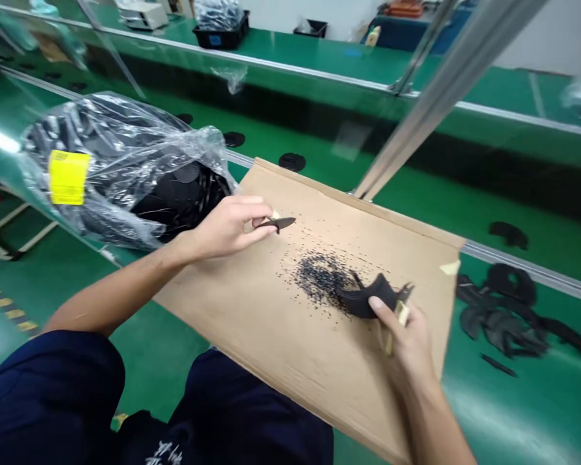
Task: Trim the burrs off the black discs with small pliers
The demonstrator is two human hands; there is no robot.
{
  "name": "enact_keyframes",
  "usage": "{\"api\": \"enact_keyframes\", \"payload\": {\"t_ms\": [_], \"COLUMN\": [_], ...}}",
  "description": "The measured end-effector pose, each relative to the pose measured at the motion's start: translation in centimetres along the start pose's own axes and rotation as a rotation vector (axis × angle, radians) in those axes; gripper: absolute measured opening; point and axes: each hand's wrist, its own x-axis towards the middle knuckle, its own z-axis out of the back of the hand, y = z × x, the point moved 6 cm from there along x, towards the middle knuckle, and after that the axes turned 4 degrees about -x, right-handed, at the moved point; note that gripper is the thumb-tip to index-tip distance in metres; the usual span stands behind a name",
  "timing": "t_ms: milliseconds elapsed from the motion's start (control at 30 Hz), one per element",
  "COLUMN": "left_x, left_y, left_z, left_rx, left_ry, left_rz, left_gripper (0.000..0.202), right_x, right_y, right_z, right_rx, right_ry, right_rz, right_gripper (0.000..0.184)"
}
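A brown cardboard sheet (252, 310) rests across my lap and the edge of the green bench. My left hand (230, 225) is closed in a pinch on a thin black blade-shaped piece (279, 223) over the sheet's upper left. My right hand (407, 336) is closed on a curved black rubber-like part (365, 298) together with a small pale-handled tool (401, 315), at the sheet's right side. Between the hands lies a pile of fine black shavings (319, 278) on the cardboard.
A clear plastic bag (121, 161) of black parts with a yellow label (68, 176) sits at the left. More black parts (508, 310) lie on the green bench (513, 400) to the right. A metal rail (430, 97) slants overhead. A black bin (221, 35) stands far back.
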Motion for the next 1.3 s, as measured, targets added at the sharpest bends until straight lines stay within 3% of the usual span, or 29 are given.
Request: {"api": "enact_keyframes", "payload": {"t_ms": [67,133,233,333,433,533,600,767,1000,1167,1300], "left_x": [1.0,1.4,1.2,0.6,0.2,0.4,0.6,0.7,0.1,0.2,0.3], "left_y": [-3.5,-6.9,-10.4,-10.8,-10.2,-9.6,-9.1,-8.6,-9.0,-9.1,-9.2], "left_z": [-2.4,-5.6,-10.2,-12.5,-12.7,-11.8,-11.4,-12.2,-12.9,-13.4,-13.8], "left_rx": [-0.081,-0.127,-0.191,-0.312,-0.377,-0.304,-0.271,-0.423,-0.362,-0.435,-0.629], "left_ry": [-0.189,-0.245,-0.158,-0.065,-0.080,-0.173,-0.210,-0.081,-0.102,-0.034,0.019], "left_rz": [-0.113,-0.211,-0.272,-0.221,-0.204,-0.164,-0.090,-0.015,-0.094,0.000,0.043], "left_gripper": [0.012,0.019,0.027,0.036,0.031,0.022,0.026,0.035,0.037,0.036,0.039], "right_x": [-0.6,-1.2,-1.9,-2.2,-2.2,-2.2,-2.3,-2.4,-2.3,-2.6,-2.8], "right_y": [-0.4,-0.5,-0.7,-1.1,-1.2,-0.9,-0.7,-0.4,-0.3,0.0,0.1], "right_z": [-0.3,-0.6,-0.8,-0.9,-1.3,-1.7,-1.9,-2.0,-2.0,-2.1,-2.1], "right_rx": [0.075,0.102,0.074,0.046,0.047,0.057,0.056,0.031,-0.001,-0.004,-0.032], "right_ry": [0.018,0.041,0.034,0.048,0.079,0.107,0.123,0.104,0.094,0.103,0.094], "right_rz": [-0.088,-0.106,-0.082,-0.081,-0.081,-0.063,-0.059,-0.057,-0.037,-0.011,0.014], "right_gripper": [0.041,0.041,0.040,0.037,0.034,0.032,0.032,0.033,0.031,0.030,0.031]}}
